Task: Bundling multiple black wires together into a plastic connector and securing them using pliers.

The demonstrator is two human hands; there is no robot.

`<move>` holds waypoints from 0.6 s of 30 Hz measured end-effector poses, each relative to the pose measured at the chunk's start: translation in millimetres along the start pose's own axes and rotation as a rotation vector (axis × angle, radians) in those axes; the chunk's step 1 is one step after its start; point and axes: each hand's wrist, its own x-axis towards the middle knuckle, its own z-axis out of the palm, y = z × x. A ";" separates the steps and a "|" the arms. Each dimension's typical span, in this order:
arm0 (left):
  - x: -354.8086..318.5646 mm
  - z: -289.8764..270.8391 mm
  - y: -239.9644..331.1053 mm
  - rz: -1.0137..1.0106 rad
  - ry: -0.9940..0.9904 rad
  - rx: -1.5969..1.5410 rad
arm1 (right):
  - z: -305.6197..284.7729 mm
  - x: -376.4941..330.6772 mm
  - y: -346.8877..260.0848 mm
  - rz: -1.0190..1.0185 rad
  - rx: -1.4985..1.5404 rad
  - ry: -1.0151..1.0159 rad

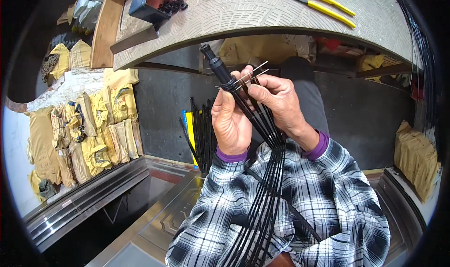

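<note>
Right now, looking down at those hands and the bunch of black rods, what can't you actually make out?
- Head view: where the thin wire ends join the black rods; the right hand covers it.
- The left hand palm side and its grip on the black tube: turned away.
- Lower ends of the rods: cut off by the bottom edge.
- Small black parts in the dark tray: too small to tell.
- Yellow-handled pliers: jaws clipped by the top edge.

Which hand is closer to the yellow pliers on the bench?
Right. The right hand is below the yellow pliers, slightly to their left; the left hand sits farther left and lower, gripping the black rods.
</note>
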 end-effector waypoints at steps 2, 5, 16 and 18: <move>-0.4 0.1 1.0 0.013 -0.008 -0.006 | 4.5 0.0 -2.6 -0.043 -0.081 0.020; -3.0 -0.9 0.8 0.013 0.000 -0.028 | 14.0 -6.3 -8.8 -0.050 -0.187 0.041; -4.5 -1.8 -1.3 0.001 -0.021 -0.108 | 12.7 -8.6 -5.6 -0.324 -0.496 0.065; -5.5 -2.5 0.2 0.000 -0.012 -0.114 | 14.5 -8.9 -6.7 -0.313 -0.496 0.071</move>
